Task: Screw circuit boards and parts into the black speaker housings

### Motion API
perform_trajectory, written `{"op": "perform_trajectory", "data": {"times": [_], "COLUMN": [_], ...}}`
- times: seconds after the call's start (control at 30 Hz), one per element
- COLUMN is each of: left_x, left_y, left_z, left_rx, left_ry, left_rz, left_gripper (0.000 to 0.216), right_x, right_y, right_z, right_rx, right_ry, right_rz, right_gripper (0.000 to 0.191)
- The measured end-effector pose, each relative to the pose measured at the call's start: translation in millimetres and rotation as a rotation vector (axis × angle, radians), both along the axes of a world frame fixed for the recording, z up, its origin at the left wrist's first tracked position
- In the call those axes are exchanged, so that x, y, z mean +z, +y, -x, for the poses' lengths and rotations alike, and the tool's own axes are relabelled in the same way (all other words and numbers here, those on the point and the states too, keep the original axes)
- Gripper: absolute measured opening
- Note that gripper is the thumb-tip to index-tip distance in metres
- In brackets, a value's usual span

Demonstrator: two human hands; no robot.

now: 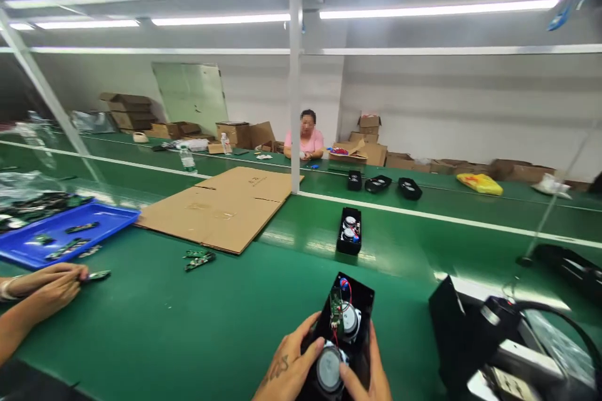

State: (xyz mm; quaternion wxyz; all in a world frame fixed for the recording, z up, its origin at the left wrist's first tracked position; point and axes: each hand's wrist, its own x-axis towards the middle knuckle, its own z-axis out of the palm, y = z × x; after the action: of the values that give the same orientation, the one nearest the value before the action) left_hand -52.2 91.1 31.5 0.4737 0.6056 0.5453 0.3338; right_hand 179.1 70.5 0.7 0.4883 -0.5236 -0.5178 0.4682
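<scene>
Between my two hands I hold a black speaker housing (364,301), tilted, with its inside facing up. Two round silver speaker drivers (329,368) sit in it, joined by red wires to a small green circuit board (335,306). My left hand (294,357) is wrapped round the left side, its thumb near the lower driver. On the right side lies my right hand (369,373), its thumb at the lower driver's edge. The fingers under the housing are hidden.
A co-worker's hands (51,285) hold a circuit board at the left, near a blue tray (126,218) of boards. Flat cardboard (226,200) lies mid-table. Another open housing (349,232) stands ahead. A black electric screwdriver (493,319) hangs at right. A person (305,141) sits opposite.
</scene>
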Motion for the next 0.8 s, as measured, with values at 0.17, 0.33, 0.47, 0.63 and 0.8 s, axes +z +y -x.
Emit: {"op": "perform_trajectory", "data": {"times": [0.17, 0.33, 0.47, 0.63, 0.8], "left_x": [17.7, 30.6, 21.0, 28.6, 40.5], "left_y": [-13.1, -7.3, -6.0, -7.7, -5.7], "left_z": [-4.8, 21.6, 25.5, 13.0, 8.5], "left_rx": [-0.035, -0.13, -0.398, -0.391, -0.294], "left_ry": [0.03, 0.202, 0.293, 0.306, 0.194], "left_rz": [-0.07, -0.478, -0.499, -0.174, -0.055], "left_gripper": [0.06, 0.074, 0.1, 0.071, 0.037], "right_x": [36.1, 86.1, 94.4, 101.7, 122.5], "right_y": [24.1, 56.1, 87.6, 90.8, 49.7], "right_z": [-47.1, -62.6, -43.3, -30.1, -33.4], "right_rx": [0.111, 0.624, 0.849, 0.827, 0.522], "right_ry": [-0.034, -0.527, -0.614, -0.704, -0.714], "right_rz": [0.208, 0.22, 0.223, 0.096, -0.107], "right_gripper": [0.108, 0.099, 0.095, 0.074, 0.041]}}
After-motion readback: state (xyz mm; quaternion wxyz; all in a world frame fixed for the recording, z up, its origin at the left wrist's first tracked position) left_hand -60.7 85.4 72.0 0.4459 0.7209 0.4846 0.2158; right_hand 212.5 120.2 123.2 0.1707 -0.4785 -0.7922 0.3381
